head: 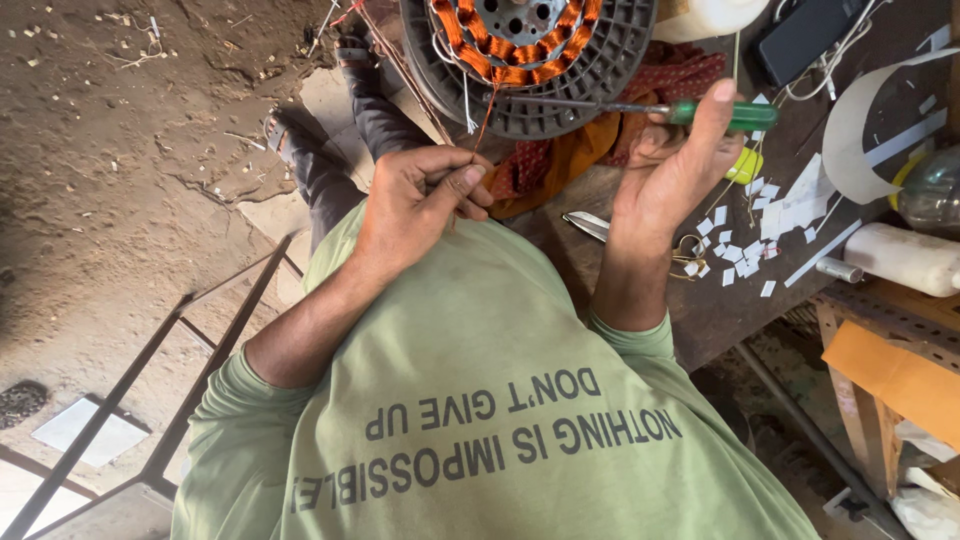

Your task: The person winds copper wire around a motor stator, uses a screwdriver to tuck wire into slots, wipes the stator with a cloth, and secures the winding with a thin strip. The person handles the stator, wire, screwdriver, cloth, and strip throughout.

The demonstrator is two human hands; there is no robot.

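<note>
- clearly, the step in hand looks like working the copper windings on the round black motor stator [528, 60], which rests at the far edge of the worktop [700, 300] on a red and orange cloth [560, 165].
- the left hand [420, 200] is closed in a pinch on thin wire strands [470, 125] that run up to the stator's rim, holding them taut.
- the right hand [675, 165] is wrapped around a green-handled screwdriver [720, 113], thumb up along the handle, its shaft pointing left across the stator's lower edge.
- scissors [640, 240], small white paper scraps [750, 240] and a white cylinder [905, 258] lie on the worktop to the right, apart from both hands.
- judged from this, the next move calls for a steady, light tip between the coils so the wire's coating is not nicked, while the pinch keeps the strands tensioned and clear of the shaft.
</note>
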